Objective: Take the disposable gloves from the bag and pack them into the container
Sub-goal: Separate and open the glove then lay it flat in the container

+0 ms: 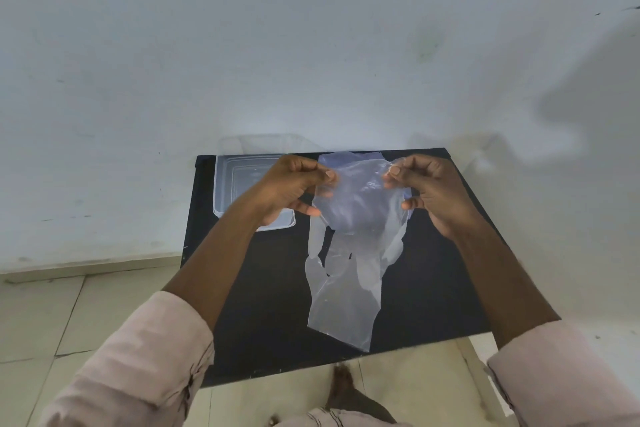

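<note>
Head view: both hands pinch thin, translucent, crinkled glove.

The single head view looks forward and steeply down onto the black table from just above its near edge (close enough that both forearms fill the lower frame), facing the white wall behind the table's far edge.

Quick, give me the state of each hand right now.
Left hand: closed, fingers pinching the left top edge of the clear glove.
Right hand: closed, fingers pinching the right top edge of the same glove, held up above the black table.
</note>
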`<state>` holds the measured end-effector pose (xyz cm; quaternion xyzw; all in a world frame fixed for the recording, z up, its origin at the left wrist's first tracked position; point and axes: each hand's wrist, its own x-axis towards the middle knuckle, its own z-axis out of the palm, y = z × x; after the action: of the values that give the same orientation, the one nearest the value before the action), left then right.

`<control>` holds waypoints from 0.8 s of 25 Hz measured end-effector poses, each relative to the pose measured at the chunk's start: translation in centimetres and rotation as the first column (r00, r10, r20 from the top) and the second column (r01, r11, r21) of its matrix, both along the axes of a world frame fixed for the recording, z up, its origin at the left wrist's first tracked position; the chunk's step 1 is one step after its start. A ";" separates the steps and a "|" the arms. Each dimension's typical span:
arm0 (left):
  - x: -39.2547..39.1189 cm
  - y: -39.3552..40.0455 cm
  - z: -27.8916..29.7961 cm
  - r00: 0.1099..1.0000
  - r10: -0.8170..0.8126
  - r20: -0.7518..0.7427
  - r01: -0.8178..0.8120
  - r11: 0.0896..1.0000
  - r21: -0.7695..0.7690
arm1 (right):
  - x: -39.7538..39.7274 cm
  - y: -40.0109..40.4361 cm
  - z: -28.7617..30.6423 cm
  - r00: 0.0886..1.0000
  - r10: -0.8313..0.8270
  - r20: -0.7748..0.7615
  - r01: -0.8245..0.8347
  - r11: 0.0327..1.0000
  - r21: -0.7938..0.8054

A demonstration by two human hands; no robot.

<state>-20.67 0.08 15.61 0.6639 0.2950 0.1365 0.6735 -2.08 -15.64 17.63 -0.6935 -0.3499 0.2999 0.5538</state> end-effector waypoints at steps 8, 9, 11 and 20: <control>2.9 -0.1 -0.7 0.996 0.068 0.053 -0.069 0.997 0.015 | 1.8 1.0 -0.1 0.998 0.000 -0.056 0.002 1.000 0.025; 3.4 0.0 -0.6 0.994 0.082 0.067 -0.082 0.997 0.003 | 2.4 1.4 0.1 0.998 0.005 -0.063 -0.003 0.999 0.033; 4.3 0.2 -0.8 0.992 0.097 0.078 -0.095 0.995 -0.033 | 3.2 2.2 0.1 0.997 0.018 -0.071 -0.016 0.999 0.041; 8.4 0.9 -2.1 0.986 0.162 0.040 -0.162 0.987 -0.020 | 8.0 4.7 -1.2 0.993 0.043 -0.113 -0.043 0.999 0.002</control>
<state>-12.29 0.96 13.49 0.6293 0.3350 0.2022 0.6715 5.92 -10.89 16.47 -0.6680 -0.3326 0.3507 0.5658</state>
